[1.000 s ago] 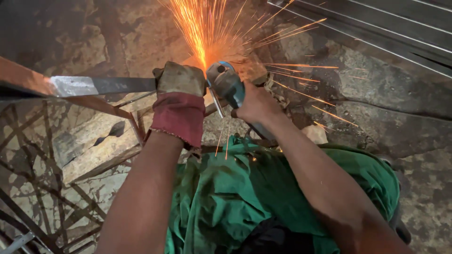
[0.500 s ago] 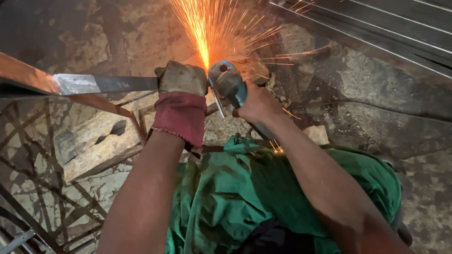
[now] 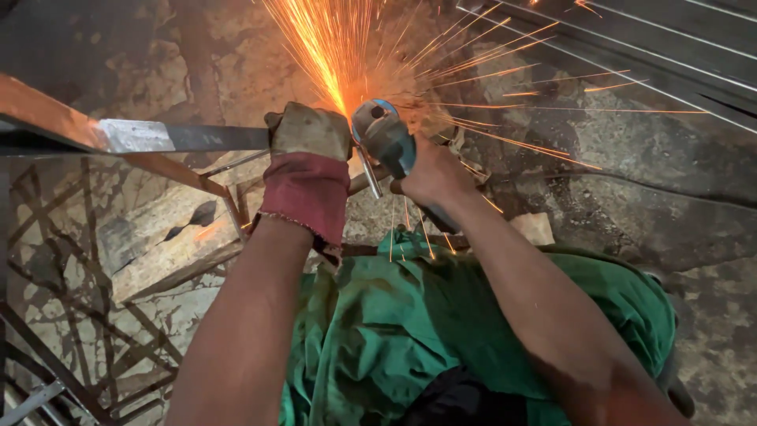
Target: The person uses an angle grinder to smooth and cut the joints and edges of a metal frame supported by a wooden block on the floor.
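My left hand [image 3: 309, 136], in a worn tan glove with a red cuff, grips the end of a long flat metal bar [image 3: 150, 137] that runs off to the left. Just to its right, my bare right hand [image 3: 432, 173] holds a blue angle grinder [image 3: 385, 139]. The grinder's disc meets the bar's end beside the glove. Orange sparks [image 3: 339, 47] fan upward and to the right from that spot. My green trousers [image 3: 410, 331] fill the lower middle of the view.
A wooden block [image 3: 165, 241] lies under the bar at left. A rusty metal frame [image 3: 71, 315] of thin rods covers the lower left. Long steel rods [image 3: 631, 47] lie across the top right. A dark cable [image 3: 631, 185] crosses the rough stone floor.
Both hands and the grinder have stayed in place on the bar. The spark fan keeps shifting, now spreading more to the right.
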